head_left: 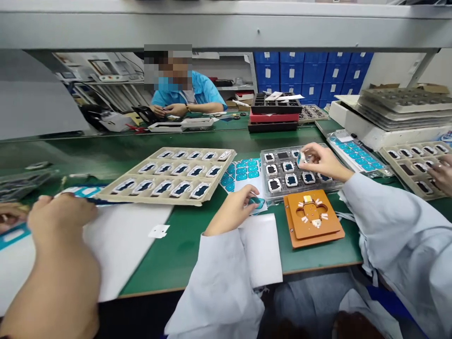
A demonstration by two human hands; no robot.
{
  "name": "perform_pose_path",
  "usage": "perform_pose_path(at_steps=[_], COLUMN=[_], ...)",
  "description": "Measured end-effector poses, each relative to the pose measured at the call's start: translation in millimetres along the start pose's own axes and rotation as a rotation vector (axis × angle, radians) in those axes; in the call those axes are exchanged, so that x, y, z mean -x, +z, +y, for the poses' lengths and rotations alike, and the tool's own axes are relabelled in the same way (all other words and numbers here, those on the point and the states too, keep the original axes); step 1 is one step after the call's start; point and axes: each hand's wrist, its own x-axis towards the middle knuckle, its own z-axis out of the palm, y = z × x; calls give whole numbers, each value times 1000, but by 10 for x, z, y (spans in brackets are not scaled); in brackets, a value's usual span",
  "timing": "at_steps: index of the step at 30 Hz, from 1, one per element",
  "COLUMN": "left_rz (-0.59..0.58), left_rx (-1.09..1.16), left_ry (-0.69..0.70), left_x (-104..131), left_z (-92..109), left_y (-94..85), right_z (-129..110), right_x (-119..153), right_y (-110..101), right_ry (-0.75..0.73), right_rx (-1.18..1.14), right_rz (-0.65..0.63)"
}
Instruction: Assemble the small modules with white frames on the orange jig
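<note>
My right hand (323,161) pinches a small white-framed part (301,159) with a dark face, just above the clear plastic tray (263,165). Similar white-framed parts sit in rows in that tray. Lower and to the left, the fingers of my left hand (237,207) are closed on a teal adhesive piece (257,203), over white backing paper. Behind it lies a sheet of teal stickers (241,176). An orange fixture (298,227) with a shaped recess rests in front of the tray, nearest to my right forearm.
A beige tray (208,203) of similar parts lies to the left. A co-worker's bare arm (65,254) reaches in at far left; another person's hand (442,173) is by a right-hand tray (395,155). A person in blue (208,92) sits opposite, below the overhead beam (226,30).
</note>
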Motion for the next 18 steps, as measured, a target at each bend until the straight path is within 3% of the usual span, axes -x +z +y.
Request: perform_pose_path(at_steps=[3,6,12,18], left_rz=[99,190,340,353], left_rx=[122,137,95,83], left_ry=[133,209,417,764], left_x=[-42,-103,-142,-44], left_z=[38,38,31,338], left_y=[79,159,228,330], right_z=[10,52,139,14], right_x=[-416,-729,-999,-970], right_y=[130,248,421,721], right_ry=[-23,-9,-91,-153], right_rx=[525,762,763,694], right_rz=[-131,-235,-369,-454])
